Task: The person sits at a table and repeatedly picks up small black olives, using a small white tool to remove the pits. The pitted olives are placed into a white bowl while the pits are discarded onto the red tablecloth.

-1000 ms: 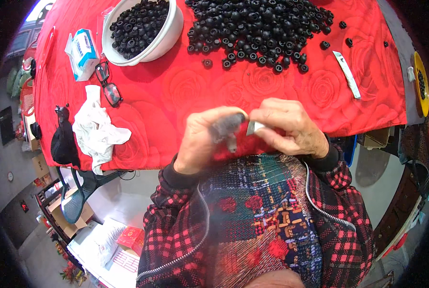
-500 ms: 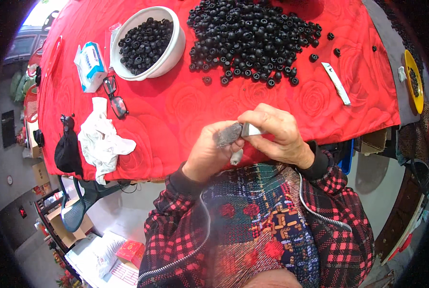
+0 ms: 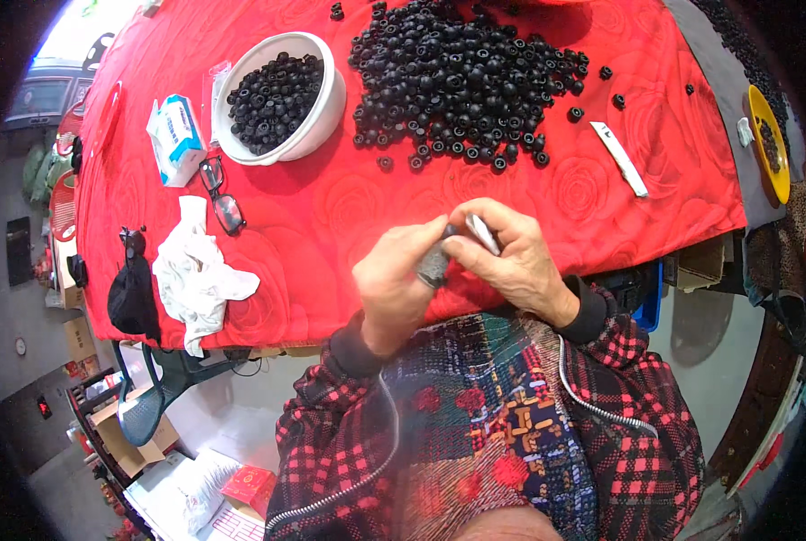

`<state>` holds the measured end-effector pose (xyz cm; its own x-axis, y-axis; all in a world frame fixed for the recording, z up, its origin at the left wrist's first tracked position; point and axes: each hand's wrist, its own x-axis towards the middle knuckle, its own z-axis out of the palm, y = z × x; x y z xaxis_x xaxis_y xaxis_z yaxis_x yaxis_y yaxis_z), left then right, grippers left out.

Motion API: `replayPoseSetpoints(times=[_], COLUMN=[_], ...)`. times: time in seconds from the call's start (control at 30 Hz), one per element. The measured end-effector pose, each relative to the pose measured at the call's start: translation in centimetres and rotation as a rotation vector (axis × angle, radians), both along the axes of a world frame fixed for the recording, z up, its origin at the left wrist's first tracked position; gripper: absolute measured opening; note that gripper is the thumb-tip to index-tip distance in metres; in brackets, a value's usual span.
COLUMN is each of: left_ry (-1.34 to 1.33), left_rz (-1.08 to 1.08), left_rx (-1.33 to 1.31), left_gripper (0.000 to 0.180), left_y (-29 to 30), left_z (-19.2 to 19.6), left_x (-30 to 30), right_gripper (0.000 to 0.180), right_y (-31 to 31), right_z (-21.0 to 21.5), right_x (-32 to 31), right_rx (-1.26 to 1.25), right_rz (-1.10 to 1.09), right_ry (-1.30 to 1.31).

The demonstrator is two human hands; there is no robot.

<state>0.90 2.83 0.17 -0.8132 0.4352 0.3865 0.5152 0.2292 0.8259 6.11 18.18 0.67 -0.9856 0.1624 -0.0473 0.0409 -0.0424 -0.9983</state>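
Close together over the table's near edge, both hands are closed in front of my chest. My left hand (image 3: 392,279) grips a grey, rough-looking piece (image 3: 432,267), much of it hidden behind the fingers. Between the thumb and fingers of my right hand (image 3: 515,257) is a flat whitish piece (image 3: 482,234) with a shiny side. The fingertips of the two hands meet near the grey piece's upper end, and I cannot make out whether the two pieces touch. A large heap of small round black caps (image 3: 448,81) with hollow ends lies beyond my hands.
A white bowl (image 3: 329,113) of similar black pieces stands at the far left. Near it are a tissue pack (image 3: 177,140), eyeglasses (image 3: 227,212), a white cloth (image 3: 195,279) and a black pouch (image 3: 130,293). A white strip (image 3: 619,158) and a yellow plate (image 3: 782,176) lie right.
My left hand has turned over, so its back now faces up and covers more of the grey piece. The whitish piece in my right hand has tilted upward.
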Motion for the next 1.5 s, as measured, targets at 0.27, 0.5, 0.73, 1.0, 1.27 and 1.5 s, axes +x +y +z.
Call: replayPoseSetpoints(times=[0.27,0.5,0.73,1.0,1.27,1.5], left_ry=[-1.077,-1.462,-1.483,-1.464,-1.479,-1.445], left_rz=[-0.205,-0.399,-0.379,-0.275,-0.216,-0.166], left_rx=[0.488,0.453,0.554,0.555,0.588,0.539], left_gripper=[0.037,0.037,0.059,0.027,0.027,0.025], left_y=[-1.7,-2.2,-2.4,-1.5,-1.1,-1.0], left_z=[0.1,0.2,-2.6,-1.6,-1.2,-0.8], left_x=[0.3,-1.0,-1.4,-1.3,-1.6,-1.9], right_gripper=[0.016,0.019,0.033,0.025,0.022,0.023], right_y=[0.8,1.6,1.9,2.5,2.5,2.5], right_z=[0.1,-0.3,-0.1,-1.6,-2.1,-2.2], right_x=[0.0,-0.7,-0.6,-0.8,-1.3,-1.5], right_rx=[0.050,0.217,0.314,0.013,0.134,0.276], right_rz=[0.081,0.192,0.164,-0.133,-0.232,-0.219], right_ry=[0.080,0.413,0.381,0.013,-0.012,-0.002])
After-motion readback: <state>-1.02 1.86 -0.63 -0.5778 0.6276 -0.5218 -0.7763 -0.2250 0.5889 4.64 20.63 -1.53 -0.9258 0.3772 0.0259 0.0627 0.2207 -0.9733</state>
